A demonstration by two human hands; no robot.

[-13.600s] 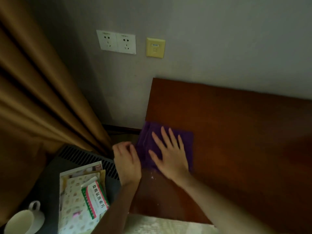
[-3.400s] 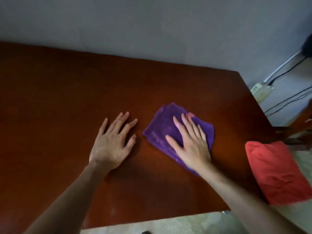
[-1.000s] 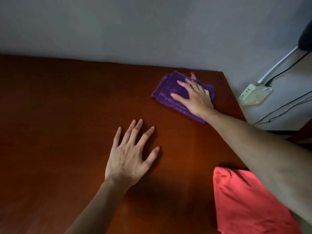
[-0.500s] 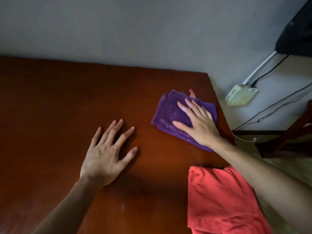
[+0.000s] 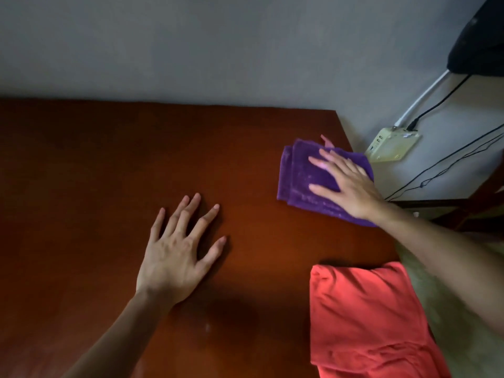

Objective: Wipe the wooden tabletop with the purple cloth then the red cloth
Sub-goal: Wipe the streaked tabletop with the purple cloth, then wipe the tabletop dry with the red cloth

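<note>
Purple cloth shifts right under flat right hand; left hand splayed on worktop; red cloth near right.

Dim room: grey wall, power strip with cables at right.

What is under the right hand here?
The folded purple cloth, pressed flat on the tabletop by the right hand. The cloth part beneath the palm is hidden.

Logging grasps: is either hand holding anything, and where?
Nothing gripped. Right hand presses flat on the purple cloth; left hand lies flat on the table.
</note>
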